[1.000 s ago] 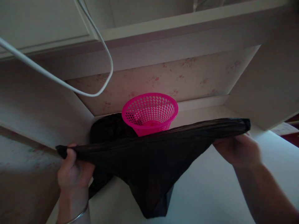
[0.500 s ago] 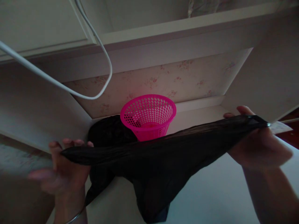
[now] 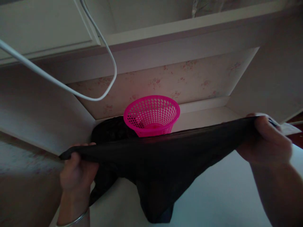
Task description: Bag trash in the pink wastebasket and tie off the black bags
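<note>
before the pink basket (image 3: 151,115), left hand (image 3: 76,171) and right hand (image 3: 267,143) grips reclosed on black bag (image 3: 156,160)

A thin black plastic bag (image 3: 156,164) is held stretched out, its upper edge pulled taut into a nearly straight line that rises slightly toward the right. Below that edge, the slack body hangs down in a crumpled, tapering fold above the white surface (image 3: 213,195).
</note>
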`<action>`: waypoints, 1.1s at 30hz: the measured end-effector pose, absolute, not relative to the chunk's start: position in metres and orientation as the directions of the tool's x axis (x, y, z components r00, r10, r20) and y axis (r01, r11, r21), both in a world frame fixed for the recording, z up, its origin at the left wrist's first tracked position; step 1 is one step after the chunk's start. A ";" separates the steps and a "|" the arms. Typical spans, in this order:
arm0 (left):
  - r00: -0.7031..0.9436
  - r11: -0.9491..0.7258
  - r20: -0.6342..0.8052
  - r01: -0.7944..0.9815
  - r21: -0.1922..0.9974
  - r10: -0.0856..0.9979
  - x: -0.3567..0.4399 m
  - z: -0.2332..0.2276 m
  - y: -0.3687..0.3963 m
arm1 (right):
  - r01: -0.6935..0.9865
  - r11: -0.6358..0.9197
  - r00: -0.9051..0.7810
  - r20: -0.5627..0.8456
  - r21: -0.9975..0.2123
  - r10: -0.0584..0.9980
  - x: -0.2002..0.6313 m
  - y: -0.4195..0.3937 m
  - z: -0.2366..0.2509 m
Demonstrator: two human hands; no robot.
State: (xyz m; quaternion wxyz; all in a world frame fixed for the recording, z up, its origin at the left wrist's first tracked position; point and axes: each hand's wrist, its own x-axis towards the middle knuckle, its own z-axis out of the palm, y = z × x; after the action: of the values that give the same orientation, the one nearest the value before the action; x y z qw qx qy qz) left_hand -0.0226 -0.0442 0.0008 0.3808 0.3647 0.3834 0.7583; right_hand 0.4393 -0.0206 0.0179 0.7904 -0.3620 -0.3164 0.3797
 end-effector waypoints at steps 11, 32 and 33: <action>-0.381 -0.461 0.307 -0.425 0.779 0.872 -0.005 -0.029 -0.044 | -0.423 0.408 0.135 0.389 -0.809 0.911 0.435 -0.020 -0.030; 0.181 0.096 0.014 -0.587 0.804 0.983 0.115 -0.029 -0.062 | -0.452 -0.186 -0.690 0.210 -0.873 0.693 0.318 -0.042 -0.040; 0.183 0.140 -0.039 -0.581 0.802 0.982 0.119 -0.030 -0.062 | -0.432 -0.178 -0.679 0.189 -0.884 0.710 0.316 -0.044 -0.043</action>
State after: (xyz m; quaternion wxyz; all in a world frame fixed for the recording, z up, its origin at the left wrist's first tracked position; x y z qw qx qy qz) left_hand 0.1187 -0.0624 -0.0298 0.6926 0.3344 0.3002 0.5642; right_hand 0.3165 -0.0437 -0.0430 0.3778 -0.1338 -0.5182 0.7556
